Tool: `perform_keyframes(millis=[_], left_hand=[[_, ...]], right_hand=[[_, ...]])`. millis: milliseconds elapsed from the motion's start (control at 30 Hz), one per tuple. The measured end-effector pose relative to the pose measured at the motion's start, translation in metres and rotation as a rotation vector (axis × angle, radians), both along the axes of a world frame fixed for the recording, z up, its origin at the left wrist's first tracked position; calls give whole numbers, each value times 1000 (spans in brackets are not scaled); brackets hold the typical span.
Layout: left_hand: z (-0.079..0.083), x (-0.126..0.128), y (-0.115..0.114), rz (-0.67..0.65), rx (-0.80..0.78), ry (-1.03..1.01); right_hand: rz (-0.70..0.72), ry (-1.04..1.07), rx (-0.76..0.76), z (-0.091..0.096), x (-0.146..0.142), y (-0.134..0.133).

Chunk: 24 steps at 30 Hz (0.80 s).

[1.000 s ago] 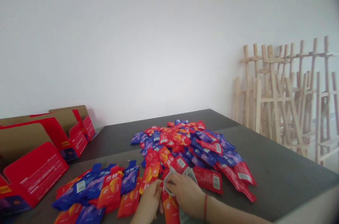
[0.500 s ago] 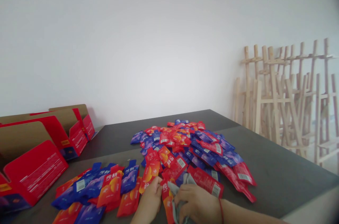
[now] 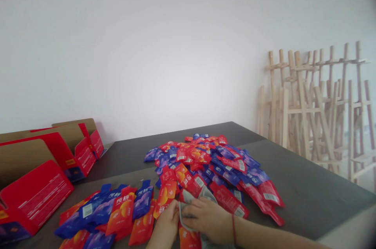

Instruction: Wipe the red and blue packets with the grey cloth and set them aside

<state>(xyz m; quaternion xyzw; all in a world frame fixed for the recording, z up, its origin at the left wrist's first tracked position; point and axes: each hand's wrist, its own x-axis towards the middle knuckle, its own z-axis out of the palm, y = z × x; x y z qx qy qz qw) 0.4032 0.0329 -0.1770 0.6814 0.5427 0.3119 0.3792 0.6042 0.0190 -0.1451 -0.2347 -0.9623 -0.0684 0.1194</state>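
Note:
A grey cloth (image 3: 188, 223) is bunched under my right hand (image 3: 210, 217), whose fingers are curled on it. The cloth lies across a red pouch with orange fruit pictures (image 3: 189, 239), covering its upper part; the lower end shows beneath. My left hand (image 3: 167, 223) is closed at the left edge of this pouch, its fingertips meeting the cloth's edge. Just beyond my left hand lies another red-orange pouch (image 3: 166, 196). Behind the cloth spreads a big heap of red and blue pouches (image 3: 202, 157).
To the left of my hands lies a smaller group of red and blue pouches (image 3: 120, 213). Red open cardboard boxes (image 3: 38, 190) stand at the table's left side. The dark table (image 3: 302, 186) ends at a white wall (image 3: 176, 45). Wooden easels (image 3: 305, 111) stand beyond its right edge.
My right hand has slid the cloth up and left over the pouch, covering its top end. My left hand stays about where it was, beside the pouch.

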Motion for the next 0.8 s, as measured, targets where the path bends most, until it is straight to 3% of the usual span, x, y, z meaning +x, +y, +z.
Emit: perform_keyframes(millis=[67,133,233,300,367,500,633,700,800], left_hand=[[0,0,0,4,4,4],[1,0,0,8,7,10],[2,1,1,7,11,16],[2,1,1,-3,15,17],[4,1,0,-22,22,15],[8,0,-1,-48,26,32],[11,0,-1,-40,21,84],[11,1,-1,-39,24,108],[9,1,-1,-25,33,155]], right_hand=[[136,-7,7,0,14,-8],[179,-5,-4,-1,28,-10],[51,21,-34,-5,38,-3],[-61,36,-45,-6,34,4],[-78,25,-33,-6,22,7],[131,-14,40,0,0,-2],[291,-1,47,0,9,-12],[252,14,8,-4,23,-10],[66,37,-59,-10,40,5]])
